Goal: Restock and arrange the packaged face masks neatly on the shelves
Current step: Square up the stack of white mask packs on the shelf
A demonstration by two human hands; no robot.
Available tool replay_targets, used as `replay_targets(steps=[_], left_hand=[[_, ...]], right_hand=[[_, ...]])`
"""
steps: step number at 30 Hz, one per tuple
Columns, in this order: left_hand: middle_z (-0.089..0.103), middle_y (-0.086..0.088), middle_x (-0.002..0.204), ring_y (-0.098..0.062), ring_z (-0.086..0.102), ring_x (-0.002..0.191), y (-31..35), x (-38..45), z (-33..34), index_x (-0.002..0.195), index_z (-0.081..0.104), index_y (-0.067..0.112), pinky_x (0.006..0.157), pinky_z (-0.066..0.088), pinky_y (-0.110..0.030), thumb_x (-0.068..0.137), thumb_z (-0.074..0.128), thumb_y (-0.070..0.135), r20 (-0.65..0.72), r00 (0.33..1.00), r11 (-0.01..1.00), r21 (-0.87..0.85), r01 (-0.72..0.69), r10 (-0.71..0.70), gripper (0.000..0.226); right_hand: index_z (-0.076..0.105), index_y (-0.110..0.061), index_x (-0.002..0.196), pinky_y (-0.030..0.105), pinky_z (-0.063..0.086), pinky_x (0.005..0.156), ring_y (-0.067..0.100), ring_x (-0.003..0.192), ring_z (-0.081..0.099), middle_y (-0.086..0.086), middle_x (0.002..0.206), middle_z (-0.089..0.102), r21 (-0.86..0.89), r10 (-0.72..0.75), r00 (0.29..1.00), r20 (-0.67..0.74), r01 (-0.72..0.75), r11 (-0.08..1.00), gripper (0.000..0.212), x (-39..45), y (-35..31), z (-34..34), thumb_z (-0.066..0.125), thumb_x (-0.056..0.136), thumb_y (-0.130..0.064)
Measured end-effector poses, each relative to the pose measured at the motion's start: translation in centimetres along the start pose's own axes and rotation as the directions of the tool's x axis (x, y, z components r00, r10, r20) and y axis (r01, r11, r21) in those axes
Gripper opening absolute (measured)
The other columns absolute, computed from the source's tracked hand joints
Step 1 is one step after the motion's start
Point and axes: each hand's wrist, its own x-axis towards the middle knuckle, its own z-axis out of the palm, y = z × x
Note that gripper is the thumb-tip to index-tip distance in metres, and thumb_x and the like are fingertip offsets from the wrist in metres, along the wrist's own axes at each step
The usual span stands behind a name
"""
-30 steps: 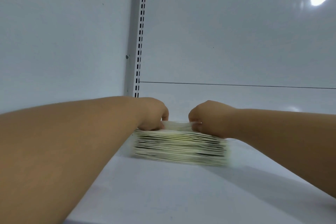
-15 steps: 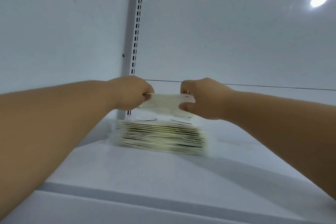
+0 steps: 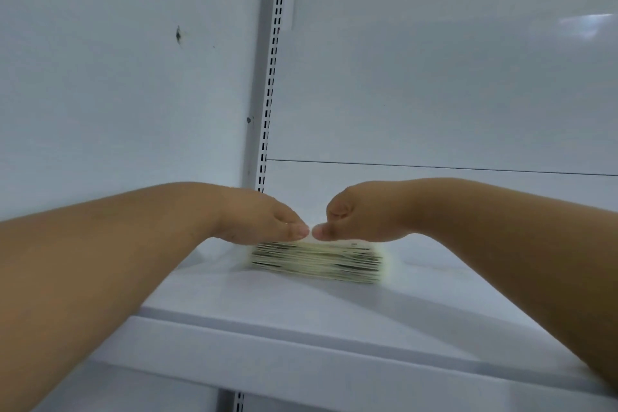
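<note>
A flat stack of packaged face masks (image 3: 317, 262), pale green with dark print, lies on the white shelf (image 3: 301, 314) near its back left corner. Both of my hands rest palm down on top of the stack. My left hand (image 3: 261, 217) covers the stack's left part and my right hand (image 3: 361, 214) covers its right part. Their fingertips almost meet over the middle. Neither hand grips a packet. The top packet is mostly hidden under my hands.
A white slotted upright rail (image 3: 272, 77) runs up the back corner. The white side wall (image 3: 117, 94) stands close on the left and the back panel (image 3: 434, 77) behind. The shelf's front lip (image 3: 317, 368) crosses below my forearms.
Half a second ago both hands held one packet lifted above the stack. Now that packet is down on the stack and both hands lie flat on top.
</note>
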Motion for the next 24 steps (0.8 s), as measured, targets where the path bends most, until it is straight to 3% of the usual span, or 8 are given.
replay_targets(steps=[3, 6, 10, 13, 17, 19, 21, 24], left_hand=[[0.040, 0.025, 0.151, -0.008, 0.034, 0.144, -0.3, 0.4, 0.7, 0.142, 0.038, 0.059, 0.122, 0.021, -0.042, 0.078, 0.020, 0.090, -0.006, 1.000, 0.999, -0.037, -0.011, 0.011, 0.073], [0.045, 0.019, 0.149, -0.014, 0.037, 0.142, -0.4, 1.0, 1.8, 0.142, 0.034, 0.058, 0.119, 0.025, -0.045, 0.085, 0.015, 0.084, -0.016, 0.999, 0.999, 0.036, -0.035, 0.036, 0.066], [0.055, 0.017, 0.128, -0.014, 0.047, 0.129, 0.0, 0.9, 1.9, 0.136, 0.047, 0.050, 0.114, 0.034, -0.040, 0.094, 0.020, 0.073, -0.081, 0.995, 0.997, 0.045, -0.063, 0.066, 0.055], [0.055, 0.018, 0.134, -0.012, 0.048, 0.129, 0.0, 0.7, 1.8, 0.135, 0.049, 0.049, 0.113, 0.035, -0.039, 0.091, 0.022, 0.076, -0.073, 0.995, 0.996, 0.066, -0.060, 0.065, 0.058], [0.053, 0.016, 0.140, -0.011, 0.047, 0.130, -0.1, -0.2, 0.7, 0.135, 0.049, 0.043, 0.111, 0.033, -0.034, 0.072, 0.018, 0.084, -0.190, 0.981, 0.999, 0.019, -0.039, 0.042, 0.081], [0.049, 0.013, 0.145, -0.013, 0.046, 0.133, -0.2, -1.2, 0.1, 0.141, 0.046, 0.040, 0.112, 0.032, -0.035, 0.083, 0.025, 0.081, -0.123, 0.991, 0.998, -0.002, 0.055, -0.055, 0.075], [0.050, 0.006, 0.140, -0.018, 0.053, 0.122, -0.4, -1.7, 0.0, 0.145, 0.044, 0.035, 0.109, 0.042, -0.038, 0.093, 0.030, 0.072, -0.020, 0.990, 0.990, 0.019, 0.141, -0.141, 0.065], [0.049, 0.008, 0.120, -0.009, 0.055, 0.092, -0.4, -1.6, 0.3, 0.140, 0.050, 0.031, 0.097, 0.050, -0.033, 0.097, 0.032, 0.067, -0.062, 0.988, 0.990, 0.005, 0.141, -0.140, 0.059]], right_hand=[[0.054, -0.025, 0.116, 0.036, 0.036, 0.091, 0.020, 0.109, 0.049, -0.007, 0.114, 0.057, 0.016, 0.042, 0.999, 0.022, -0.043, 0.999, 0.048, 0.2, -0.1, 0.6, 0.027, 0.101, -0.062], [0.045, -0.019, 0.141, 0.038, 0.033, 0.101, 0.024, 0.130, 0.045, 0.004, 0.141, 0.050, -0.033, 0.070, 0.991, 0.115, -0.066, 0.997, 0.057, 0.3, -0.5, 1.4, 0.019, 0.105, -0.055], [0.048, -0.015, 0.137, 0.034, 0.033, 0.096, 0.023, 0.122, 0.046, 0.004, 0.139, 0.052, -0.061, 0.087, 0.989, 0.119, -0.080, 0.995, 0.061, 0.4, -0.6, 1.5, 0.017, 0.105, -0.056], [0.047, -0.017, 0.142, 0.038, 0.032, 0.106, 0.023, 0.133, 0.042, 0.003, 0.144, 0.050, -0.082, 0.106, 0.985, 0.139, -0.095, 0.992, 0.064, 0.4, -0.6, 1.7, 0.015, 0.104, -0.058], [0.040, -0.019, 0.150, 0.043, 0.027, 0.117, 0.023, 0.143, 0.035, 0.002, 0.154, 0.042, -0.121, 0.100, 0.988, 0.116, -0.086, 0.989, 0.071, 0.3, -0.6, 1.8, 0.017, 0.100, -0.065], [0.029, -0.026, 0.156, 0.045, 0.020, 0.120, 0.020, 0.148, 0.026, -0.003, 0.160, 0.032, -0.090, 0.108, 0.990, 0.093, -0.100, 0.991, 0.077, 0.2, -0.4, 1.6, 0.021, 0.095, -0.073], [0.027, -0.029, 0.156, 0.046, 0.021, 0.120, 0.021, 0.148, 0.027, -0.005, 0.160, 0.032, -0.095, 0.104, 0.987, 0.124, -0.092, 0.991, 0.071, 0.1, -0.3, 1.7, 0.024, 0.097, -0.069], [0.028, -0.031, 0.155, 0.046, 0.024, 0.119, 0.022, 0.145, 0.031, -0.003, 0.158, 0.036, -0.094, 0.086, 0.986, 0.146, -0.073, 0.993, 0.061, 0.4, -0.3, 2.4, 0.026, 0.102, -0.060]])
